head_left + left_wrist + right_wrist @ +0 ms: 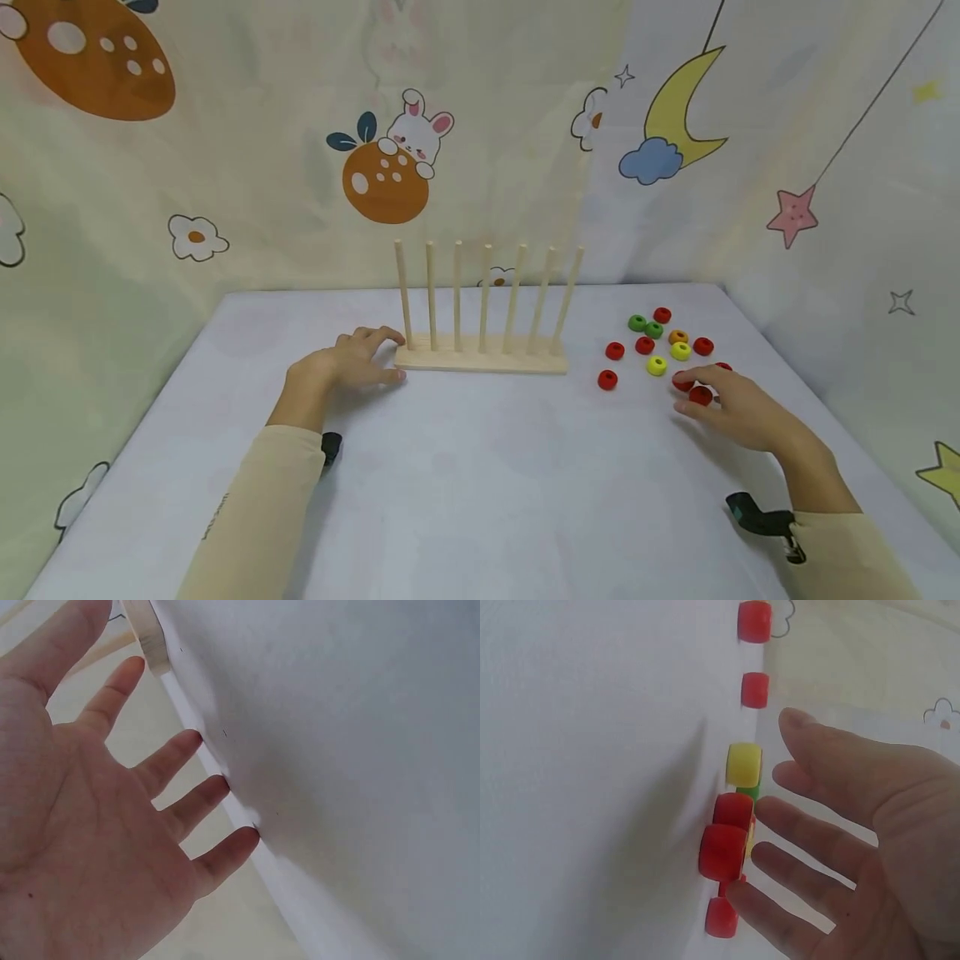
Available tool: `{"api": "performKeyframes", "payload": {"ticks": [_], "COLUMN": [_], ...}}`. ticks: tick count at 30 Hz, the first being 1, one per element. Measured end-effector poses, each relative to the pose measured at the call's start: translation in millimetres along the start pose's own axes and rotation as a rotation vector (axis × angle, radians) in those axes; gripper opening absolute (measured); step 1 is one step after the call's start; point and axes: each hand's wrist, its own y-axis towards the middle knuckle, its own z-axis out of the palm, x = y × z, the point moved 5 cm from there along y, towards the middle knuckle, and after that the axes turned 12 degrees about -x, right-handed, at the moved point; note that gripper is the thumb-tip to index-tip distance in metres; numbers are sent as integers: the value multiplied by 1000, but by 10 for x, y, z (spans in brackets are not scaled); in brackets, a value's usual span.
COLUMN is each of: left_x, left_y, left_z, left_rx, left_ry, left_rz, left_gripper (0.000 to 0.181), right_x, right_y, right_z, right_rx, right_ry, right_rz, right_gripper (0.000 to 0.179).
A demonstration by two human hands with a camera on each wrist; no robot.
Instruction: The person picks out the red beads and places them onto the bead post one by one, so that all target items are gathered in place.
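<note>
In the head view, I find the wooden peg rack [480, 360] near the back edge of the white tabletop [495, 483], its seven pegs [484, 300] standing in one row. The left hand [351, 360] is at the rack's left end, index finger at the base's end and thumb near the front corner; the digits are parted and not curled round it. On the right side of the tabletop I count eight red beads [607, 380], two green beads [654, 330], two yellow beads [657, 366] and one orange bead [678, 337]. The right hand [746, 410] is at the near right of this group, thumb and index finger either side of two red ones.

In the left wrist view, I record the fingers fanned wide and nearly straight, the index fingertip just beside the base's end. I cannot tell whether it touches.

In the right wrist view, I note the fingers extended and apart, the palm holding nothing. Red beads lie close by the fingertips; contact I cannot confirm.
</note>
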Motion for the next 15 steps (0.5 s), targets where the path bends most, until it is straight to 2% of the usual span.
{"api": "performKeyframes", "payload": {"ticks": [4,10,15], "left_x": [-40,-56,-55], "left_y": [-22,-30,-26], "left_z": [-76,-93,-91], "left_rx": [-26,-25,-27], "left_ry": [19,38,56], "left_rz": [32,1,1], "left_gripper": [58,49,50], "right_x": [-13,-106,-181], "right_y": [9,20,11], "right_z": [6,46,67], "right_rx": [-7,-7,-32], "right_ry": [-29,-34,-37], "right_rz": [18,32,17], "right_gripper": [55,64,62]}}
